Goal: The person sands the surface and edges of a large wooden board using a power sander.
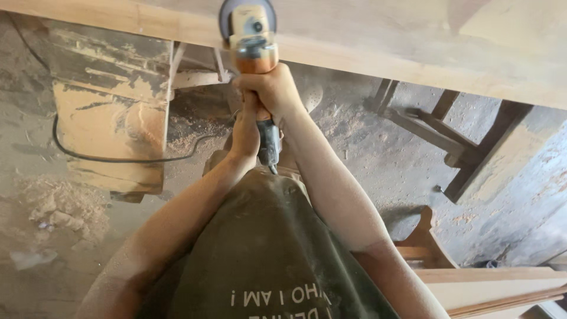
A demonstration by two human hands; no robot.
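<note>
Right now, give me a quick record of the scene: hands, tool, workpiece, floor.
right hand: gripping grinder body, nearer the head
left hand: gripping grinder rear handle
grinder: orange and grey, disc end at the board edge
board: long pale wood across the top
cable: black, looping over the floor
floor: dusty, sawdust piles at left

Hands: two, left hand (245,133) and right hand (273,88), both wrapped round one tool
Angle grinder (253,35): one, orange and grey
Black cable (118,156): one, looping over the floor
Wide wooden board (413,53): one, across the top
Sawdust piles (65,207): one clear heap, perhaps more blurred into the dusty floor
Dark wooden frames (449,136): one at right
Pale planks (496,286): about two, lower right
</note>
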